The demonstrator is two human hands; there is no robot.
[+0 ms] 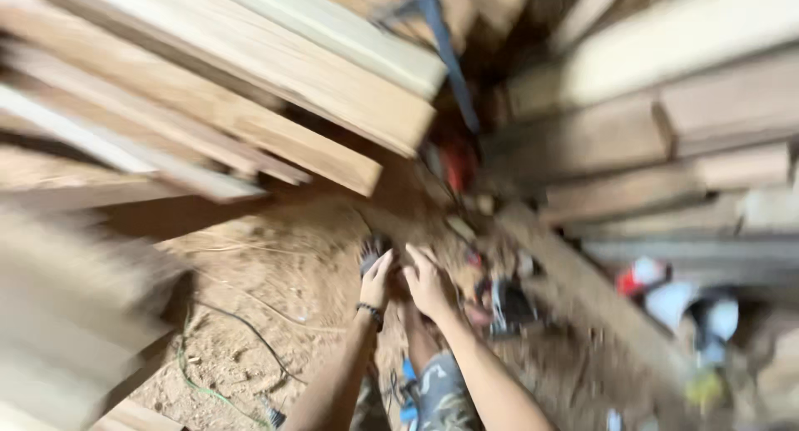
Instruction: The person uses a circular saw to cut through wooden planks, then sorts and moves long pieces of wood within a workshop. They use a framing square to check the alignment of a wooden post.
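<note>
the left hand [377,279], a dark band at its wrist, reaches forward with fingers stretched up against a small dark object [373,250] at its twelve o'clock; motion blur hides whether the fingers are closed on it or only touching, so i cannot tell. the right hand [429,283] sits just beside it at three o'clock, fingers spread and bent over something below them, and whether it grips anything is also too smeared to say. the dark object lies on the sawdust floor [275,298] near the middle of the view (it looks ridged or bristled, though the blur makes that a guess). judging by its size against the hand it seems light and fairly stiff, easy to pinch by its sides or its top edge, with loose sawdust possibly making it a little slippery.

at four o'clock of the right hand lies a dark and pale tool [508,304], shape unclear. a thin dark cable [250,331] trails across the dust at eight o'clock. stacked wooden planks [275,73] fill eleven o'clock, more boards [666,123] run at two o'clock, and a blue strap [449,56] hangs at twelve.
</note>
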